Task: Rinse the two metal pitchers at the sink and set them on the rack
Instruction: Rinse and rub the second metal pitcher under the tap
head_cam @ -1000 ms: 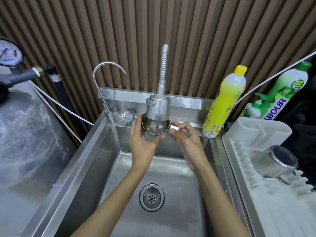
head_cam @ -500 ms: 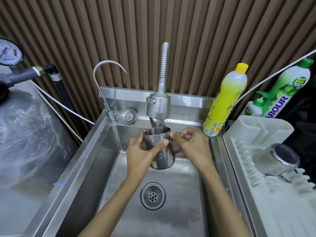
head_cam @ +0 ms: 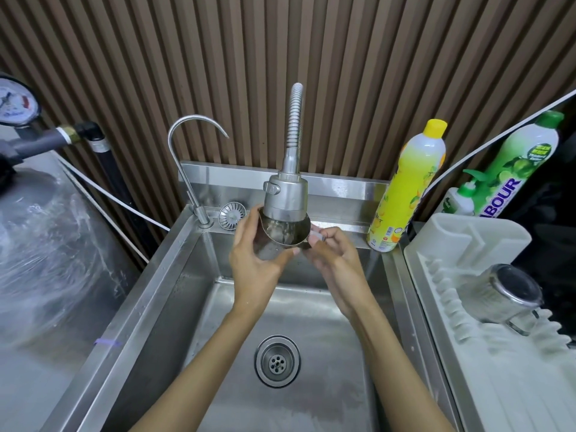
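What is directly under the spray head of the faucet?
The open metal pitcher, held by the left hand and right hand. The spray head covers its far rim.

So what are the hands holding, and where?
A metal pitcher under the faucet: left hand wraps its body, right hand pinches its handle.

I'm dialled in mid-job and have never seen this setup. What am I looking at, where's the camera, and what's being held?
There is no machine: a person works with bare hands, and the single camera sits on their head, looking down into a steel sink. The left hand cups a metal pitcher raised under the spray faucet head; the right hand holds it at its handle side. A second pitcher already lies on the white drying rack to the right. Two dish soap bottles, yellow and green, stand behind.
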Available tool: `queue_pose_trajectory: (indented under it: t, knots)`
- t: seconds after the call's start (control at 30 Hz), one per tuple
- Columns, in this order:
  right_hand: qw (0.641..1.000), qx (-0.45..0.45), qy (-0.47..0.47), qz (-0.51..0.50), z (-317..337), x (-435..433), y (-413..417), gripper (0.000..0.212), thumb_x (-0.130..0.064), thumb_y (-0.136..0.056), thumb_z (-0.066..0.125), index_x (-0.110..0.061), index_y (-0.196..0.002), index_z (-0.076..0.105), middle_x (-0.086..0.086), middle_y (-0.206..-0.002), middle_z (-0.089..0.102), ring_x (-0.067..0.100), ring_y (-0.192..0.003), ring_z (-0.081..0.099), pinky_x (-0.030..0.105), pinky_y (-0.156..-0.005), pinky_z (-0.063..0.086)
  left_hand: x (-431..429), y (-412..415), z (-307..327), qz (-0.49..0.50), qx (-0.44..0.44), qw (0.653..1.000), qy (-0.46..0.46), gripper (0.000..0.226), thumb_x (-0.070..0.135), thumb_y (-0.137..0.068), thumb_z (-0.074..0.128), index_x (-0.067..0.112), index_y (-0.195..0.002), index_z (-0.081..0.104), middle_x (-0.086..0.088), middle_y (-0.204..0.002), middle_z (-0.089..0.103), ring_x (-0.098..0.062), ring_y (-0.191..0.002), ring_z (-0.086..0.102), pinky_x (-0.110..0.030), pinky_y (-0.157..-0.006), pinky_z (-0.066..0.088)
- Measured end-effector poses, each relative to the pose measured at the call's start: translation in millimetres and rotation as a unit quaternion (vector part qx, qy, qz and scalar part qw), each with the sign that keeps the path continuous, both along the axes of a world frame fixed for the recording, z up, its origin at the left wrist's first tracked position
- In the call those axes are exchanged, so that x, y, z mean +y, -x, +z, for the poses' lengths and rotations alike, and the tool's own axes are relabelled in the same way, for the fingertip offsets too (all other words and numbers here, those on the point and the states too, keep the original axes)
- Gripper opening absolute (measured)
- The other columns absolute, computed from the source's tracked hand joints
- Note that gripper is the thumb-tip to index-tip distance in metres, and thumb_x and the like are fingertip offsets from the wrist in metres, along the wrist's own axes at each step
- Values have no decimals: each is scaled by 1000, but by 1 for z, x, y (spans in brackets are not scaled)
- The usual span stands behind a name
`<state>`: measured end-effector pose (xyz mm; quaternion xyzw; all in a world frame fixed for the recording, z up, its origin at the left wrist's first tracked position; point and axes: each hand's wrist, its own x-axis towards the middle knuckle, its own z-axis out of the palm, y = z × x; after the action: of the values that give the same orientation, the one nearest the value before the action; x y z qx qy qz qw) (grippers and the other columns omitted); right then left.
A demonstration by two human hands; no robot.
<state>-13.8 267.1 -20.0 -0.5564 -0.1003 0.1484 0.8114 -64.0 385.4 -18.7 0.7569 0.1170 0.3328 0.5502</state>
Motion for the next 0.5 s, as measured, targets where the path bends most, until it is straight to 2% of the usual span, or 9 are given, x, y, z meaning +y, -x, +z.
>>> queue_pose_trajectory:
  t: [0.07,0.1,0.17,0.23,0.33,0.4,0.43,0.5]
  knots:
    - [1000,19,10,6,-3,3,3,17,-6,-90,56,-11,-75,50,9,-92,67,25,-94,63,38,-91,54,0,7,2,10,-10,999,-30,85,18,-54,88,32,-126,45,15,-112,48,21,-104,45,3,-86,33]
    - [999,20,30,4,-2,4,6,16,-8,-91,56,-11,-76,51,9,-84,67,23,-86,65,36,-84,57,0,10,3,25,-7,999,-30,87,23,-52,89,33,-126,45,16,-108,46,20,-103,46,3,-86,33]
    - [997,12,77,-8,2,4,13,14,-13,-90,59,-11,-77,52,6,-73,68,17,-72,67,33,-71,60,0,17,1,67,11,998,-12,89,33,-48,90,23,-128,53,8,-101,47,7,-99,51,3,-85,34]
    - [992,-1,126,-31,6,4,18,16,-17,-88,63,-12,-76,53,3,-69,69,14,-63,68,34,-61,60,-1,22,-2,98,42,994,-6,86,44,-48,88,13,-123,60,1,-95,47,-3,-86,54,2,-78,37]
    - [967,-31,238,-79,15,-4,17,23,-30,-80,70,-20,-69,53,5,-74,71,22,-66,71,46,-64,60,-5,26,-6,67,103,992,0,70,61,-52,80,15,-102,66,0,-90,52,1,-78,53,-6,-72,43]
    - [929,-89,342,-115,27,-9,17,28,-45,-72,71,-24,-65,53,2,-75,72,25,-73,70,49,-71,58,-6,26,-9,17,143,989,26,67,71,-52,73,19,-94,67,1,-91,60,-2,-83,59,-7,-73,42]
    - [904,-120,390,-128,33,-10,19,28,-46,-72,70,-24,-66,54,1,-78,72,25,-77,69,46,-76,56,-6,26,-10,-16,152,987,54,64,69,-51,74,22,-94,68,1,-93,65,-4,-86,63,-9,-75,44]
    - [863,-173,450,-153,42,-11,25,23,-38,-78,70,-22,-72,55,1,-83,72,23,-84,67,38,-80,52,-8,24,-10,-92,141,977,133,55,53,-55,82,25,-100,68,4,-95,73,-8,-93,67,-15,-81,49]
